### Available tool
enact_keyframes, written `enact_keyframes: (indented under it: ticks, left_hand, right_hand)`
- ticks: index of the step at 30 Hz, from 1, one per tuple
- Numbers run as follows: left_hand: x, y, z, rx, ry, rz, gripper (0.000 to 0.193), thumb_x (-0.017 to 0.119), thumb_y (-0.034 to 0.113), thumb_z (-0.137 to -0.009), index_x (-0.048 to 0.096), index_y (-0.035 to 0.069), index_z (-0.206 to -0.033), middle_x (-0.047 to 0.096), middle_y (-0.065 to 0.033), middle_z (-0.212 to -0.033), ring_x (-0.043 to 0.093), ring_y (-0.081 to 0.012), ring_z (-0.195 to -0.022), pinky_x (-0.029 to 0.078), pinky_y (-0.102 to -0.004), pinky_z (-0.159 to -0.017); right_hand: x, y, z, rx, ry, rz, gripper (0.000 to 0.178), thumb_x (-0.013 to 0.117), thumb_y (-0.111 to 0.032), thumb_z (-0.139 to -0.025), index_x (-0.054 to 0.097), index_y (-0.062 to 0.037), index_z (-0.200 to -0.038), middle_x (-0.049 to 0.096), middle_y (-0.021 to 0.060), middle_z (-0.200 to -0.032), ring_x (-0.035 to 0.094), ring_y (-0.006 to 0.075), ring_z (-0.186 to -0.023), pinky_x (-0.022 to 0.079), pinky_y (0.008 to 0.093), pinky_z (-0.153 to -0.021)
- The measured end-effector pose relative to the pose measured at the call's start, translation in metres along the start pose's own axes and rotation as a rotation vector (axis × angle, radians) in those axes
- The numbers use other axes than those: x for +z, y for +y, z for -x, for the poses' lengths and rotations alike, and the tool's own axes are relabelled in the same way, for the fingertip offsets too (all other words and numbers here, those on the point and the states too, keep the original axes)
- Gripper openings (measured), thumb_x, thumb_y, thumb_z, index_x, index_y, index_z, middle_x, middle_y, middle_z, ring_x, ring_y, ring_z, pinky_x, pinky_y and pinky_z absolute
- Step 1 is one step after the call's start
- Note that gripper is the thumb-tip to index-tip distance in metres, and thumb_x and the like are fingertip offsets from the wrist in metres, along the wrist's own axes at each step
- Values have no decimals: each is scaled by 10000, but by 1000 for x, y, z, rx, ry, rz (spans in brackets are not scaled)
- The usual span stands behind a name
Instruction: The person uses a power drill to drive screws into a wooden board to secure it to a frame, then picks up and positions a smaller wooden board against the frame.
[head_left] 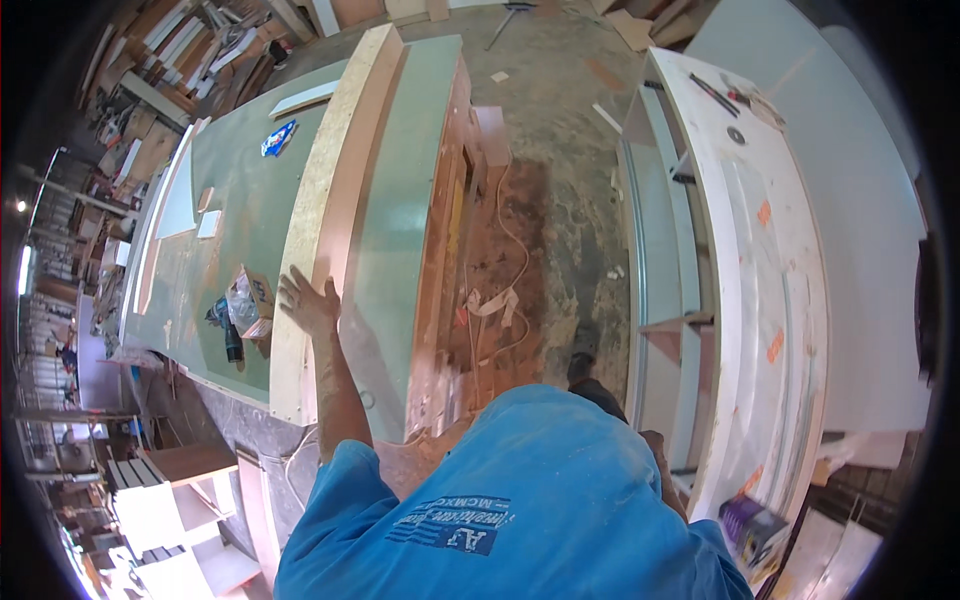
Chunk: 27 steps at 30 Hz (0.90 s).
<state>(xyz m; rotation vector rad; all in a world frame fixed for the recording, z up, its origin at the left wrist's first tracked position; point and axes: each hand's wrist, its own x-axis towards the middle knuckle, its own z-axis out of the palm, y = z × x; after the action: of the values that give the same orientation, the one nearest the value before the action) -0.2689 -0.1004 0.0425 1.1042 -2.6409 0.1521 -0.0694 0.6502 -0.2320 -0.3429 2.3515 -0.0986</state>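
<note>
My left hand lies with its fingers spread on a long, pale wooden beam. The beam runs lengthwise over a green-topped workbench. Left of that hand, on the bench, are a dark cordless drill and an opened cardboard box with clear plastic in it. On my right, only a bit of my arm shows past the blue shirt, beside a white cabinet frame; the right hand itself is hidden.
A blue packet and small white offcuts lie on the bench. Dusty cable trails over the floor between bench and cabinet. Tools and a dark ring rest on the cabinet. Stacked boards stand far left.
</note>
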Motion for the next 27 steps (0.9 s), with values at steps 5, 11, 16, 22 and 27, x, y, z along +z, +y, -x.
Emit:
enact_keyframes:
  ticks: [5, 11, 16, 22, 27]
  left_hand:
    - [1, 60, 20, -217, -44, -90, 985, 703, 445, -850, 179, 74, -1596, 200, -226, -1643, 174, -406, -1524, 177, -558, -1223]
    - [2, 98, 37, -291, 65, 12, 1010, 744, 408, -806, 214, 18, -1572, 224, -264, -1618, 175, -440, -1514, 224, -543, -1215]
    - [7, 111, 20, -452, 31, -7, 1011, 757, 408, -805, 225, -4, -1560, 231, -290, -1604, 186, -460, -1505, 245, -533, -1210]
    - [36, 121, -7, -646, 151, -102, 1066, 776, 457, -782, 224, -63, -1530, 241, -357, -1560, 171, -532, -1477, 269, -561, -1196]
    - [39, 164, -57, -852, 67, -99, 1146, 766, 561, -777, 185, -59, -1545, 162, -440, -1538, 98, -567, -1479, 356, -603, -1128]
  right_hand:
    - [-50, 112, -106, 14, 20, 52, 384, 605, -474, -855, 773, -182, -1039, 763, 96, -922, 744, 299, -833, 593, 435, -746]
    - [-221, 154, -232, 145, -115, -506, 221, 671, -301, -828, 742, -113, -921, 759, 95, -868, 743, 265, -773, 583, 426, -700]
    - [-375, 117, -340, -355, 77, -53, 169, 690, -206, -820, 686, -57, -743, 693, 98, -705, 698, 241, -624, 530, 384, -533]
    - [-499, -23, -407, -51, -8, -1010, 130, 659, -104, -824, 684, 23, -828, 686, 136, -746, 704, 223, -666, 565, 322, -566]
    - [-585, -70, -469, -169, -129, -936, 192, 655, -171, -851, 689, 7, -786, 695, 120, -726, 694, 206, -639, 555, 316, -570]
